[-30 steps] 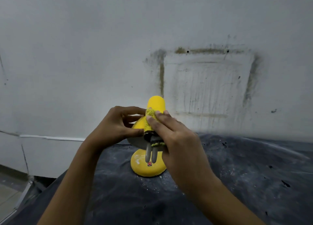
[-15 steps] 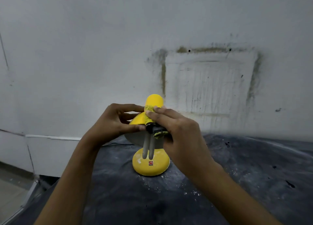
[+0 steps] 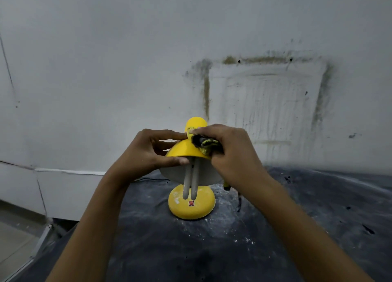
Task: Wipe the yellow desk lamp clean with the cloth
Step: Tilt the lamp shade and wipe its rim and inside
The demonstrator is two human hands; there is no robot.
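Observation:
A yellow desk lamp [image 3: 191, 206] stands on a dark table, its round base dusty, with a red switch on the front. Its yellow shade [image 3: 184, 149] faces me, and a white tube bulb [image 3: 190, 182] hangs out of it. My left hand [image 3: 146, 152] grips the shade from the left, thumb along the lower rim and fingers over the top. My right hand [image 3: 231, 152] holds a bunched dark and yellow cloth [image 3: 206, 144] and presses it on the shade's upper right side. The lamp's neck is hidden behind the shade.
The dark table top [image 3: 275, 228] is speckled with white dust. A stained white wall [image 3: 265, 95] rises close behind the lamp. A black cord [image 3: 148, 179] runs along the table's back edge to the left. Floor [image 3: 14, 243] shows at the lower left.
The shade has tipped up, so more of its yellow top shows. My right hand and the cloth have slid right, from the shade's middle to its upper right side. My left thumb now lies along the rim.

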